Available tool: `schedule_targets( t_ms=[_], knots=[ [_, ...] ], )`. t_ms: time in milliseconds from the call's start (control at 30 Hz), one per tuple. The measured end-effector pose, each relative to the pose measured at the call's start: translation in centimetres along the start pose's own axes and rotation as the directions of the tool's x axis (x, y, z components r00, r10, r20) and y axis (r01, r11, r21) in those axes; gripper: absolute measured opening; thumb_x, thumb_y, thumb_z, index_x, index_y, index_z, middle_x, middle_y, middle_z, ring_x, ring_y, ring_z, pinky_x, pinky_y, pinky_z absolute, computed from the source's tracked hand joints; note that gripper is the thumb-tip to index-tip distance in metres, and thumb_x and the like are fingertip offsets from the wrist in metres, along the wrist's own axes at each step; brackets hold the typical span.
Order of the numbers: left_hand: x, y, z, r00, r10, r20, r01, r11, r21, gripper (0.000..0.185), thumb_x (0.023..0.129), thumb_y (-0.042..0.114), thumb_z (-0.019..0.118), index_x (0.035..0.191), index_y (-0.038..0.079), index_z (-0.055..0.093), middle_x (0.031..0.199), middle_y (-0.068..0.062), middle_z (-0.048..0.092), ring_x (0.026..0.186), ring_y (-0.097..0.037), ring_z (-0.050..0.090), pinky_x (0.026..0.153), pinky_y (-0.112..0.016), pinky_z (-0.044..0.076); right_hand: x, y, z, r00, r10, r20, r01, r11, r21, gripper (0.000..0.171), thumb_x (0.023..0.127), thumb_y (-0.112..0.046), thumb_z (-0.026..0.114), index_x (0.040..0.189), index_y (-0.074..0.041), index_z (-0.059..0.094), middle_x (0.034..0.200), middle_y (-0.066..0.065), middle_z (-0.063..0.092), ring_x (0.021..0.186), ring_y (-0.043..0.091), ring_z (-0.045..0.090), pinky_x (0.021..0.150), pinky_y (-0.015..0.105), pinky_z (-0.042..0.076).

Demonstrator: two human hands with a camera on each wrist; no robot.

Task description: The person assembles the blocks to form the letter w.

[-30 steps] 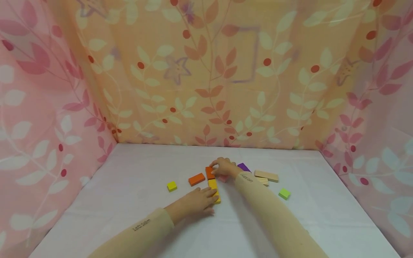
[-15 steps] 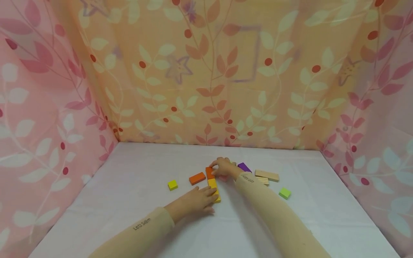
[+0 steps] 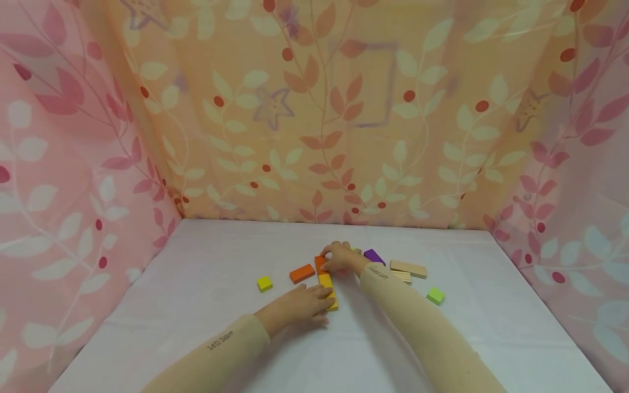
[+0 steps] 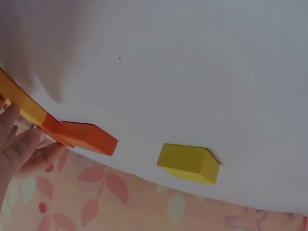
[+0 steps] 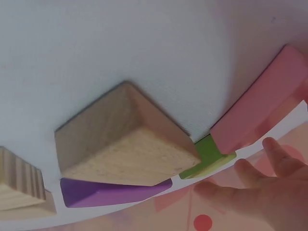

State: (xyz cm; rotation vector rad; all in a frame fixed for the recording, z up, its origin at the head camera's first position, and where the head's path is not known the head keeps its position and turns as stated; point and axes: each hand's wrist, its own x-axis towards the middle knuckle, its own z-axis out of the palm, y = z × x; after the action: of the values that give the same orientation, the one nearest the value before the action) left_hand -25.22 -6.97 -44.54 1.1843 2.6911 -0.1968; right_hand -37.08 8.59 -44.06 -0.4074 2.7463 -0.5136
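Note:
My left hand (image 3: 298, 305) lies across the amber-yellow wooden block (image 3: 325, 280), fingers fairly straight and resting on it; whether this is one block or two is unclear. Directly beyond it, end to end, is an orange block (image 3: 320, 264). My right hand (image 3: 341, 258) has its curled thumb and index finger at that orange block's right side and far end, holding it. In the right wrist view a pink block (image 5: 262, 103) lies beneath this hand against a green block (image 5: 208, 155), with the other fingertips (image 5: 246, 171) nearby. The right thumb is outside that view.
A second orange block (image 3: 302, 273) and a yellow cube-like block (image 3: 265, 284) lie to the left. On the right are a purple block (image 3: 374, 257), a plain wooden block (image 3: 409, 268), a ridged one (image 3: 403, 277) and a light-green block (image 3: 435, 296). Patterned cloth walls surround the white table.
The hands stay almost in place. The pink block, partly visible under the right hand before, is now hidden in the head view. The whole head view shifts slightly.

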Motion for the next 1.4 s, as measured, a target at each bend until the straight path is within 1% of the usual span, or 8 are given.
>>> schedule_targets(
  t_ms=[267,600,767,933,1067,1133,1267,1400],
  knots=[
    [0.3,0.2,-0.4,1.0,-0.02,0.023,0.02,1.0,0.001,0.052,0.095,0.048,0.056,0.142,0.026,0.053,0.148,0.003,0.045,0.136,-0.015,0.041,0.105,-0.05,0.039,-0.4,-0.1,0.1,0.999,0.032,0.019,-0.033,0.997,0.066,0.04,0.086,-0.038,0.073,0.123,-0.023,0.065,0.135,0.008,0.051,0.117,0.032,0.041,0.1,0.066,0.028],
    [-0.5,0.0,0.3,0.999,-0.035,-0.003,0.035,0.999,-0.011,0.06,0.097,0.052,0.049,0.149,0.023,0.043,0.155,0.002,0.034,0.143,-0.021,0.03,0.108,-0.051,0.035,-0.9,0.3,-0.1,1.0,-0.012,-0.01,0.012,1.0,0.025,0.051,0.084,-0.04,0.075,0.131,-0.023,0.063,0.149,0.02,0.037,0.133,0.042,0.03,0.098,0.073,0.023],
    [-2.0,-1.5,0.6,0.99,-0.129,-0.061,0.126,0.991,-0.046,0.058,0.097,0.047,0.054,0.146,0.017,0.046,0.152,-0.003,0.041,0.139,-0.026,0.035,0.107,-0.053,0.035,-0.9,0.9,-0.2,0.999,-0.054,-0.002,0.054,0.998,0.028,0.048,0.087,-0.038,0.072,0.132,-0.025,0.062,0.153,0.018,0.032,0.138,0.045,0.022,0.103,0.072,0.018],
    [-4.0,-3.6,1.3,0.955,-0.255,-0.15,0.25,0.967,-0.054,0.053,0.094,0.041,0.061,0.138,0.011,0.054,0.141,-0.008,0.051,0.13,-0.031,0.045,0.1,-0.055,0.04,-1.2,1.2,-0.3,0.996,-0.082,0.032,0.081,0.996,0.029,0.05,0.087,-0.039,0.072,0.134,-0.027,0.061,0.155,0.014,0.03,0.141,0.045,0.016,0.106,0.071,0.014],
    [-5.5,-5.3,2.5,0.909,-0.35,-0.227,0.346,0.936,-0.057,0.05,0.091,0.036,0.067,0.131,0.006,0.058,0.132,-0.012,0.056,0.122,-0.034,0.05,0.094,-0.054,0.044,-1.3,1.4,-0.2,0.995,-0.097,0.037,0.097,0.995,0.025,0.051,0.086,-0.039,0.073,0.134,-0.029,0.061,0.156,0.012,0.03,0.142,0.044,0.013,0.106,0.072,0.011],
    [-6.1,-5.9,2.9,0.884,-0.395,-0.252,0.382,0.919,-0.098,0.05,0.09,0.033,0.069,0.128,0.004,0.059,0.13,-0.015,0.057,0.119,-0.036,0.052,0.093,-0.056,0.044,-1.3,1.6,-0.1,0.994,-0.101,0.034,0.101,0.995,0.011,0.052,0.085,-0.041,0.073,0.134,-0.03,0.061,0.156,0.011,0.03,0.143,0.044,0.013,0.106,0.072,0.01],
    [-7.2,-6.7,3.4,0.838,-0.476,-0.267,0.439,0.879,-0.188,0.051,0.088,0.032,0.071,0.127,0.0,0.059,0.128,-0.019,0.056,0.117,-0.04,0.052,0.091,-0.058,0.044,-1.2,1.8,0.1,0.993,-0.109,0.034,0.109,0.994,-0.001,0.053,0.085,-0.042,0.073,0.136,-0.031,0.059,0.156,0.011,0.03,0.143,0.045,0.012,0.105,0.073,0.01],
    [-7.9,-7.2,3.7,0.802,-0.538,-0.259,0.481,0.84,-0.252,0.054,0.088,0.031,0.071,0.126,-0.004,0.058,0.122,-0.021,0.058,0.11,-0.04,0.054,0.088,-0.057,0.045,-1.1,2.0,0.1,0.991,-0.128,0.039,0.128,0.992,-0.009,0.055,0.084,-0.043,0.073,0.136,-0.03,0.059,0.156,0.01,0.03,0.143,0.045,0.011,0.105,0.074,0.009]
  ],
)
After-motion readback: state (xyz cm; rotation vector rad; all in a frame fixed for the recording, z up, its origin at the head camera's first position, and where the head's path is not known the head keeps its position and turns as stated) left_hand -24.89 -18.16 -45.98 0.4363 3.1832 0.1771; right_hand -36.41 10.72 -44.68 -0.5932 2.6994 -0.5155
